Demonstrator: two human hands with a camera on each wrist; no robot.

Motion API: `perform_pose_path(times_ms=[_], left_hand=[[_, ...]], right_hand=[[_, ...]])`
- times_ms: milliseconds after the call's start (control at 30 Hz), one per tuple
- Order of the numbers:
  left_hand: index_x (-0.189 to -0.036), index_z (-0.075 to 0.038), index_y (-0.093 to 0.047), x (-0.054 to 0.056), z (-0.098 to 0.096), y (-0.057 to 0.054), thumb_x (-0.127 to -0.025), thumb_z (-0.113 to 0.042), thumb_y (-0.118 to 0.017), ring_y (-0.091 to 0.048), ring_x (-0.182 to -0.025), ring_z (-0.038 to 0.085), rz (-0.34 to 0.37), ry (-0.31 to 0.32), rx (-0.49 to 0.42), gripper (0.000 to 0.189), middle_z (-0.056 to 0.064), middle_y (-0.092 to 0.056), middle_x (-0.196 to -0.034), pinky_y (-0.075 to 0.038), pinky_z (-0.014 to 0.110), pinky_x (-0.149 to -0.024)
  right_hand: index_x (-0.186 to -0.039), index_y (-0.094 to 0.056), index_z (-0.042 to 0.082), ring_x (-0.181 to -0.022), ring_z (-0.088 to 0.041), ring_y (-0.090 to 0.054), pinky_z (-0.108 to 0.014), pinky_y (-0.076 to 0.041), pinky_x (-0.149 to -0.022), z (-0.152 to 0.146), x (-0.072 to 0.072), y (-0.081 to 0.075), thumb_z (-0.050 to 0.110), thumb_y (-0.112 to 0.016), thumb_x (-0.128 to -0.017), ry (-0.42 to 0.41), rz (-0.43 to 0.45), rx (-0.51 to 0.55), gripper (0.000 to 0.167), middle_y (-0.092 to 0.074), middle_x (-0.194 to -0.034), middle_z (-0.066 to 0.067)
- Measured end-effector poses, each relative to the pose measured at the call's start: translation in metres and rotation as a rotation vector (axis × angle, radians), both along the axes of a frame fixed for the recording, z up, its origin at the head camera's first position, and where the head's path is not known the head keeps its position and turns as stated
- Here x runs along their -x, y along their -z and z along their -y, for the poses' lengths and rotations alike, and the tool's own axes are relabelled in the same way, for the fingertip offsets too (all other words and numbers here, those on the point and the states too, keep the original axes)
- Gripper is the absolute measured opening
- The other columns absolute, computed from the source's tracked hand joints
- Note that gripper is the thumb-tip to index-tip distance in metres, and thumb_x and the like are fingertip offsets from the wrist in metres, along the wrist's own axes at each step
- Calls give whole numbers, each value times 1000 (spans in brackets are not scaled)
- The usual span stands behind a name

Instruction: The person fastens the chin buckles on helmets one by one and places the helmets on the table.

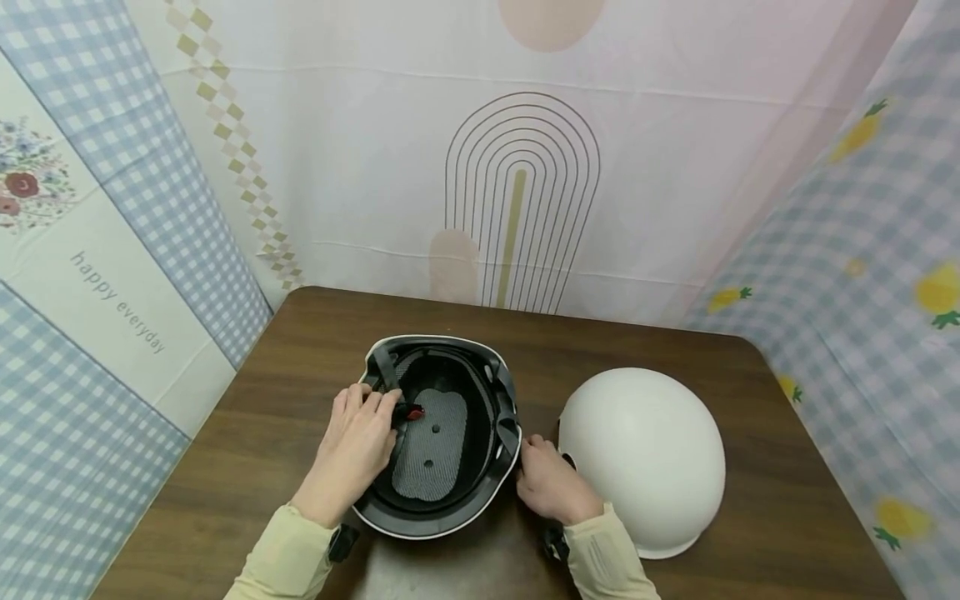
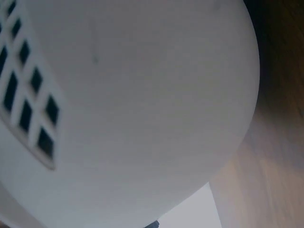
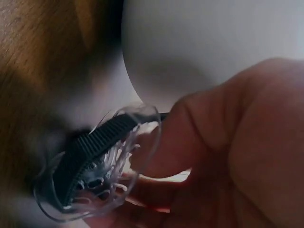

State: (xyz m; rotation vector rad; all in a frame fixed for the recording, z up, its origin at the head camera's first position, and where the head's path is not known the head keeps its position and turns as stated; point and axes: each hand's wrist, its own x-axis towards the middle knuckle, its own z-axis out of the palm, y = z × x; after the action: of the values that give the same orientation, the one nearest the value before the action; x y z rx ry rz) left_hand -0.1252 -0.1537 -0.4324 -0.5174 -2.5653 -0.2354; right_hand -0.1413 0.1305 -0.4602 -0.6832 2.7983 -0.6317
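Observation:
An upturned white helmet (image 1: 429,525) shows its black padded inside, with a grey mesh liner at the bottom. My left hand (image 1: 354,446) reaches over its left rim and holds the black chin strap (image 1: 387,367) near a buckle with a red part (image 1: 415,412). In the left wrist view the helmet's white shell (image 2: 156,95) fills most of the picture and hides the fingers. At the helmet's right rim is my right hand (image 1: 553,483). Its thumb and fingers pinch a dark ribbed strip with clear plastic loops (image 3: 102,142), seen close up in the right wrist view.
A second white helmet (image 1: 645,458) lies dome up just right of my right hand. Both helmets are on a brown wooden table (image 1: 247,450). A patterned cloth (image 1: 360,167) hangs behind the table, and checked cloths (image 1: 862,275) hang at the sides.

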Motion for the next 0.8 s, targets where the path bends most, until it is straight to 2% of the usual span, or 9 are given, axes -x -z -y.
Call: perform_pose_path(times_ms=[67,133,233,300,400,533,633,800], left_hand=[[-114,3,-64,0,0,1,-68,-6,-83,-50,-97,37,-8,9,4,51,13,-67,-91,-34,50,-94],[-115,2,-63,1,0,2,-67,-8,-83,-51,-95,35,-20,18,10,53,12,-68,-89,-34,49,-92],[-113,0,-64,1,-1,2,-66,-10,-84,-51,-88,33,-34,20,22,52,10,-67,-84,-35,47,-88],[-107,-1,-63,2,-1,2,-65,-11,-84,-50,-83,32,-32,9,19,48,9,-66,-81,-36,47,-86],[-101,-2,-62,2,1,0,-65,-11,-86,-52,-79,31,-13,-4,-1,44,8,-64,-80,-38,45,-82],[-97,-1,-59,1,4,-1,-68,-1,-80,-55,-73,31,5,-8,-20,35,9,-63,-76,-39,42,-75],[-94,-2,-56,0,5,-2,-65,8,-72,-55,-70,31,21,-16,-1,35,10,-62,-73,-37,42,-71],[-100,-3,-61,-3,9,-4,-64,11,-66,-52,-69,29,47,3,7,39,8,-65,-75,-34,42,-74]], right_hand=[[-123,-53,-6,-100,-39,-53,-51,-44,-85,-1,-1,0,-1,-49,-82,-12,38,16,41,-53,-100,-17],[-129,-48,-7,-105,-39,-51,-51,-42,-90,-2,-2,0,-2,-47,-81,-32,61,38,48,-52,-103,-16],[-129,-50,-6,-110,-36,-52,-51,-41,-95,-2,-4,-3,2,-47,-87,-68,69,95,43,-54,-109,-16],[-125,-53,-5,-108,-31,-54,-49,-42,-94,-1,-5,-5,5,-49,-89,-86,63,116,37,-56,-109,-13],[-124,-54,-2,-107,-28,-54,-47,-43,-93,1,-12,-9,6,-51,-90,-65,25,119,35,-57,-109,-11],[-112,-55,-1,-88,-25,-54,-44,-47,-82,3,-24,-16,3,-52,-84,26,-36,45,28,-50,-99,-11],[-104,-56,-2,-76,-26,-54,-45,-49,-72,6,-34,-20,7,-55,-84,78,-23,-20,22,-49,-97,-15],[-112,-59,-4,-78,-32,-60,-51,-49,-69,13,-44,-13,32,-72,-82,95,23,-120,49,-55,-100,-15]])
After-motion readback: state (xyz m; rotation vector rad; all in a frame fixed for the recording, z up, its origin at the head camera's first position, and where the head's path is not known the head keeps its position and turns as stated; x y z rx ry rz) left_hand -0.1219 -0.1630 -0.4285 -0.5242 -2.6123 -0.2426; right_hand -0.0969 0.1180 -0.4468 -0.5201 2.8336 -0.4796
